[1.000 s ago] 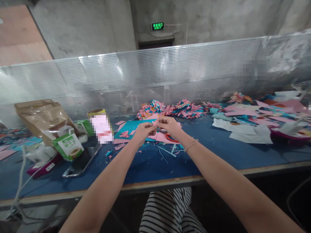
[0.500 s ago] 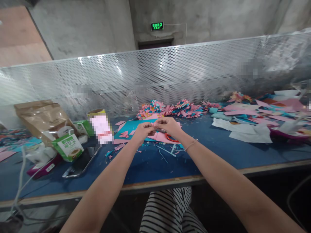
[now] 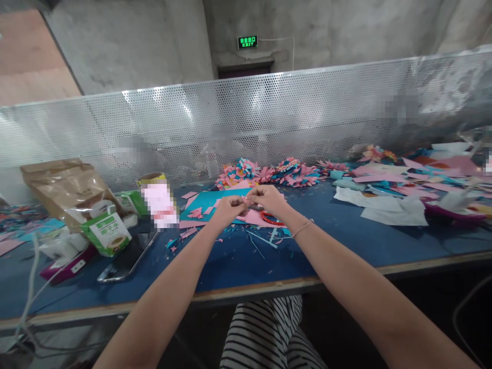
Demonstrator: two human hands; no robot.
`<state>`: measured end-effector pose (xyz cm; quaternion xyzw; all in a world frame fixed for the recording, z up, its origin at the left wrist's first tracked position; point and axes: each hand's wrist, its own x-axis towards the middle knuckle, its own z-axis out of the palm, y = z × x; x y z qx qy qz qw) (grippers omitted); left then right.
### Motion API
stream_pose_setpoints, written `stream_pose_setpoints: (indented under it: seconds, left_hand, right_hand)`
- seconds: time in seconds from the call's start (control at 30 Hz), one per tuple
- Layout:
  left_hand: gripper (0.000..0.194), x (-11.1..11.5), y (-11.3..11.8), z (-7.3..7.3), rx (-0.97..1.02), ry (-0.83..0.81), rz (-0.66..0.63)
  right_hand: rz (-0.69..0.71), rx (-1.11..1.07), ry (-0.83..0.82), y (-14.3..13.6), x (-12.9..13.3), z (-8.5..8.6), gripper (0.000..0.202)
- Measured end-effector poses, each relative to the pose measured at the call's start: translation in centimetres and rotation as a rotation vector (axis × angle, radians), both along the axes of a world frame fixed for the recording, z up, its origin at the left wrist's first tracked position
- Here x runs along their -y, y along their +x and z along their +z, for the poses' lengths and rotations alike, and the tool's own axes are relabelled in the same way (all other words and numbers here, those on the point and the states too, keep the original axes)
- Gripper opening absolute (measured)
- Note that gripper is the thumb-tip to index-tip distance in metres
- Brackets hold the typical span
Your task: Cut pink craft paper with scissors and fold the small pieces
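My left hand and my right hand meet above the middle of the blue table, fingertips pinched together. Between them is a small pink piece of paper, mostly covered by the fingers. Beneath the hands lie a teal sheet and pink paper. Red-handled scissors rest under my right hand, their blades partly hidden. A pink cut-paper piece lies on the teal sheet, left of my left hand.
Behind the hands sit pink and blue paper flowers. On the left stand a brown paper bag, a green-and-white carton and a phone. Paper sheets and white tissues lie right. A perforated metal panel borders the back.
The fingers of my left hand have shifted slightly around the pink paper. My right hand keeps nearly the same pinch, and the view has moved a touch.
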<state>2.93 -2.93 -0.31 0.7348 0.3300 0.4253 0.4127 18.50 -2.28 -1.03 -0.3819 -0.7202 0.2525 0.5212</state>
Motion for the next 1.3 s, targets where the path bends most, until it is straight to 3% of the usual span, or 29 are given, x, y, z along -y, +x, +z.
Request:
stream_pose_setpoints:
  seconds: [0.23, 0.4, 0.47, 0.6, 0.67, 0.77, 0.87, 0.97, 1.03, 1.1, 1.3]
  left_hand:
    - [0.022, -0.7, -0.5, -0.2, -0.061, 0.114, 0.032]
    - [0.024, -0.6, -0.5, 0.0, -0.053, 0.063, 0.001]
    - [0.021, -0.3, -0.4, 0.2, 0.027, -0.066, -0.039]
    - [0.023, 0.0, -0.2, 0.6, 0.301, -0.521, -0.099]
    - [0.021, -0.1, -0.2, 0.6, 0.391, -0.634, -0.090]
    - [0.004, -0.6, -0.4, 0.3, 0.448, -0.594, -0.090]
    - [0.009, -1.0, -0.5, 0.2, 0.511, -0.499, -0.043]
    - [0.014, -0.9, -0.4, 0.4, 0.538, -0.400, 0.051]
    - [0.015, -0.7, -0.4, 0.6, 0.527, -0.346, 0.084]
    - [0.016, -0.6, -0.4, 0.7, 0.508, -0.311, 0.089]
    - [0.017, -1.1, -0.5, 0.1, 0.477, -0.238, 0.041]
  right_hand:
    - [0.046, 0.042, 0.037, 0.2, 0.1, 0.2, 0.025]
    - [0.037, 0.112, 0.045, 0.4, -0.2, -0.2, 0.027]
    - [0.040, 0.105, 0.034, 0.5, -0.4, -0.3, 0.026]
    - [0.069, 0.087, 0.104, 0.6, -0.3, -0.1, 0.022]
    - [0.087, 0.089, 0.175, 0.5, -0.3, 0.0, 0.019]
    - [0.100, 0.119, 0.248, 0.7, -0.3, 0.2, 0.016]
    - [-0.082, 0.220, 0.217, 1.2, -0.7, 0.0, 0.026]
    - [-0.355, 0.575, 0.024, 2.1, -0.9, -0.7, 0.035]
    - [-0.423, 0.885, -0.211, 2.6, -0.9, -1.2, 0.034]
    - [-0.424, 0.978, -0.296, 2.8, -0.9, -1.6, 0.034]
    - [-0.375, 1.033, -0.333, 3.1, -1.0, -1.8, 0.032]
